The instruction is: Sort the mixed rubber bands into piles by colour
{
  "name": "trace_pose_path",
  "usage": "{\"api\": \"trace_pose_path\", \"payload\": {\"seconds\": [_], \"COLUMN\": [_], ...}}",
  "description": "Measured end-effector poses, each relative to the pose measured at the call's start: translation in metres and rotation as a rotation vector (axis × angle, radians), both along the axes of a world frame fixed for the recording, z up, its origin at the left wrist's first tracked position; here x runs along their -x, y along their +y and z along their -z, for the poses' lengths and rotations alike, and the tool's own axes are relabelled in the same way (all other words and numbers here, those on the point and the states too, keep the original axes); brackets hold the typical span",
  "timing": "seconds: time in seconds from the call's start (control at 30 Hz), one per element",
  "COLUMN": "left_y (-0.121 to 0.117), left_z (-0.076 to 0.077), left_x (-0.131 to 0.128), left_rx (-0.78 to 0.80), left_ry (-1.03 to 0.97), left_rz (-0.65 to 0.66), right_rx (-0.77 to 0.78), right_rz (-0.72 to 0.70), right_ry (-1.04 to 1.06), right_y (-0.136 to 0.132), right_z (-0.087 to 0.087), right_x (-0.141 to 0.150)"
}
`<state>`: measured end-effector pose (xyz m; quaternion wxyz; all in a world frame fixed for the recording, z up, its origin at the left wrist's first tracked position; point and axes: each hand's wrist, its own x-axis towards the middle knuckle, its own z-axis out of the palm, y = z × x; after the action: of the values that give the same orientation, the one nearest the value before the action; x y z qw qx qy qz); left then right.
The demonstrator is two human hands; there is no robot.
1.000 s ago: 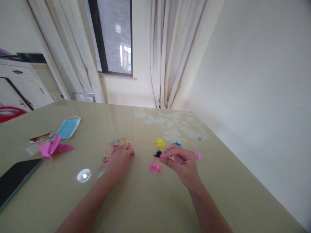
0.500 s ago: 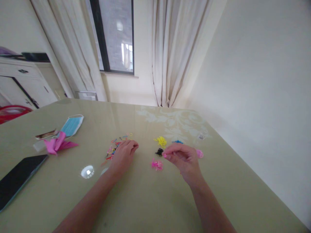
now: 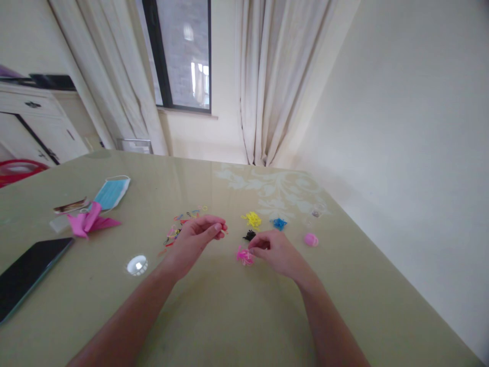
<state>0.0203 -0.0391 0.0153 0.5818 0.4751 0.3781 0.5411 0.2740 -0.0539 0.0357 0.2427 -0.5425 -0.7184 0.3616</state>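
My left hand (image 3: 200,238) is raised just right of a loose mix of coloured rubber bands (image 3: 171,237). Its thumb and fingers pinch a small pale-pink rubber band (image 3: 225,232). My right hand (image 3: 274,251) has its thumb and forefinger closed at the edge of a pile of pink rubber bands (image 3: 243,256); what lies between those fingertips is too small to make out. Just beyond them is a black pile (image 3: 249,235), partly covered by the hand. Farther back are a yellow pile (image 3: 252,219) and a blue pile (image 3: 279,224).
A pink round item (image 3: 310,240) and a small clear piece (image 3: 316,213) lie to the right. On the left are a shiny clear dome (image 3: 137,265), a dark phone or tablet (image 3: 32,272), folded pink paper (image 3: 91,223) and a blue face mask (image 3: 112,192). A wall borders the table's right side.
My left hand has lifted off the mixed bands and turned, with a band now showing at its fingertips. My right hand has moved left and nearer to me, to the pink pile, uncovering the blue pile.
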Motion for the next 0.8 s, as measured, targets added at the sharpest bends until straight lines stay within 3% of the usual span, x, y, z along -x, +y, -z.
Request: {"api": "trace_pose_path", "payload": {"seconds": [0.17,0.33,0.6,0.8], "left_y": [-0.008,-0.012,-0.018,-0.019], "left_z": [-0.005,-0.007,-0.011,-0.005], "left_x": [-0.006,-0.012,-0.019,-0.021], "left_rx": [0.061,0.098,0.068,0.043], "left_ry": [-0.207,-0.303,-0.151,-0.038], "left_rz": [0.105,0.098,0.124,0.165], "right_rx": [0.047,0.003,-0.174,-0.264], "right_rz": [0.016,0.028,-0.023,-0.019], "right_ry": [-0.068,-0.126,0.357,0.38], "right_y": [-0.001,0.0,-0.017,-0.021], "right_z": [0.012,0.009,-0.016,-0.014], "right_x": [0.006,0.002,0.018,0.023]}}
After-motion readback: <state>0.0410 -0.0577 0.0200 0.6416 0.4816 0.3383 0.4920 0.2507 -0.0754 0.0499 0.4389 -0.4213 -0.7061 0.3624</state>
